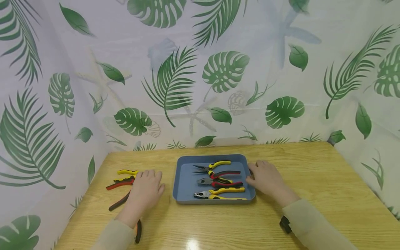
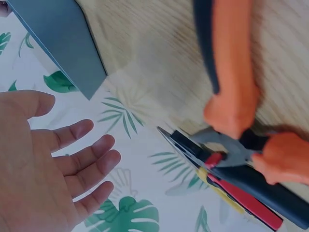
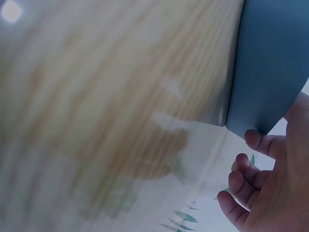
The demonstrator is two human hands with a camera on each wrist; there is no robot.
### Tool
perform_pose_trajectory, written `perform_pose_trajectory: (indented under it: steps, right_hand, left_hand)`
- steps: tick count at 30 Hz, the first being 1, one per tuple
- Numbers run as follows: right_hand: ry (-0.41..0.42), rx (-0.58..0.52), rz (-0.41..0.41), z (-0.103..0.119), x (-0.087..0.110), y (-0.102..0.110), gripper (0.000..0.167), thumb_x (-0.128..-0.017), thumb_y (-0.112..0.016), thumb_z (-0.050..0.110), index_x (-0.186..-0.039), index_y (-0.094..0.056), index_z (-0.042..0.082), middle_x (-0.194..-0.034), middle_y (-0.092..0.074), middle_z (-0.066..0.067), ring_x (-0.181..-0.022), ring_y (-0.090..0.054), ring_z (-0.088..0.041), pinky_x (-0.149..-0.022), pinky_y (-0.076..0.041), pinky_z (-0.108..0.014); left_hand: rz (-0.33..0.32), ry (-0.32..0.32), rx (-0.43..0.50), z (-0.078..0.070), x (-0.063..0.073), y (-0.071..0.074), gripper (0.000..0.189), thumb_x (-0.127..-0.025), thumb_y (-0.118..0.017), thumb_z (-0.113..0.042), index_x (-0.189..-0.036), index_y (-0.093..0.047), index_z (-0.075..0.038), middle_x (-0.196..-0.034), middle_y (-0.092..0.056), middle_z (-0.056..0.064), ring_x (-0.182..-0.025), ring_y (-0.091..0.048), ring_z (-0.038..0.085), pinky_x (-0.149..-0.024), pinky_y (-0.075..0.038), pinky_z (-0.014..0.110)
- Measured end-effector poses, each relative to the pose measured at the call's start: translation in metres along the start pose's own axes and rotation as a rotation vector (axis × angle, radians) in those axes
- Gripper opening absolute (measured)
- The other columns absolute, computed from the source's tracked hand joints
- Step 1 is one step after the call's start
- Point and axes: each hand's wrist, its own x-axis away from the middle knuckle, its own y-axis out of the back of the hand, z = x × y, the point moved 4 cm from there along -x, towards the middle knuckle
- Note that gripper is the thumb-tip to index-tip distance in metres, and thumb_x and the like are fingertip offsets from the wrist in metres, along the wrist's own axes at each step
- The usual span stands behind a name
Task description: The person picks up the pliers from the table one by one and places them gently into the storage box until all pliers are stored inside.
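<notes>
A: What occupies the table (image 1: 300,166)?
B: Centrally, a tray (image 1: 183,177).
A: The hands?
B: Right hand (image 1: 267,178): thumb and forefinger pinching the tray's right wall. Left hand (image 1: 146,189): fingers relaxed, slightly apart.
A: The pliers?
B: Tray pliers (image 1: 204,181), three; loose pliers (image 1: 120,184), left, partly beneath the left hand.

The head view was bright and fairly even, with white glare on the bench (image 1: 218,225) at bottom centre and soft shadows. The right wrist view smeared the bench into streaks, a glowing spot at upper left; the left wrist view showed orange handles (image 2: 234,58) softly at upper right.
</notes>
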Motion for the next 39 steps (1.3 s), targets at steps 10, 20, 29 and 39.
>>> perform_pose_trajectory:
  steps: [10,20,29,39]
  right_hand:
    - [0.0,0.009,-0.011,0.0,0.002,0.001,0.039,-0.094,-0.07,0.033,-0.121,-0.069,0.004,-0.096,-0.065,-0.014,-0.086,-0.058,-0.029,-0.08,-0.052,-0.05]
    - [-0.002,0.016,-0.009,0.002,0.003,0.002,0.038,-0.095,-0.07,0.033,-0.119,-0.069,0.005,-0.097,-0.064,-0.014,-0.085,-0.056,-0.029,-0.077,-0.051,-0.049]
    - [-0.008,0.012,-0.004,0.003,0.003,0.003,0.04,-0.095,-0.07,0.032,-0.123,-0.069,0.004,-0.096,-0.064,-0.014,-0.087,-0.058,-0.029,-0.077,-0.051,-0.049]
    - [-0.018,-0.008,-0.004,0.001,0.002,0.002,0.03,-0.094,-0.069,0.031,-0.111,-0.068,0.007,-0.089,-0.059,-0.011,-0.081,-0.053,-0.026,-0.071,-0.047,-0.043]
  left_hand:
    - [0.025,0.025,0.019,0.022,0.005,-0.003,0.048,-0.101,-0.068,-0.032,-0.138,-0.061,-0.003,-0.13,-0.065,0.021,-0.126,-0.061,0.043,-0.107,-0.046,0.06]
    - [0.006,0.045,0.024,0.04,0.009,-0.007,0.042,-0.097,-0.072,-0.03,-0.129,-0.064,-0.003,-0.116,-0.065,0.019,-0.114,-0.063,0.04,-0.096,-0.049,0.056]
    - [-0.008,0.052,0.029,0.055,0.013,-0.005,0.046,-0.096,-0.073,-0.028,-0.131,-0.062,-0.001,-0.116,-0.065,0.022,-0.112,-0.064,0.042,-0.094,-0.052,0.058]
    - [-0.04,0.056,0.105,0.069,0.015,-0.008,0.028,-0.092,-0.071,-0.018,-0.115,-0.062,-0.004,-0.105,-0.065,0.018,-0.099,-0.063,0.04,-0.087,-0.049,0.055]
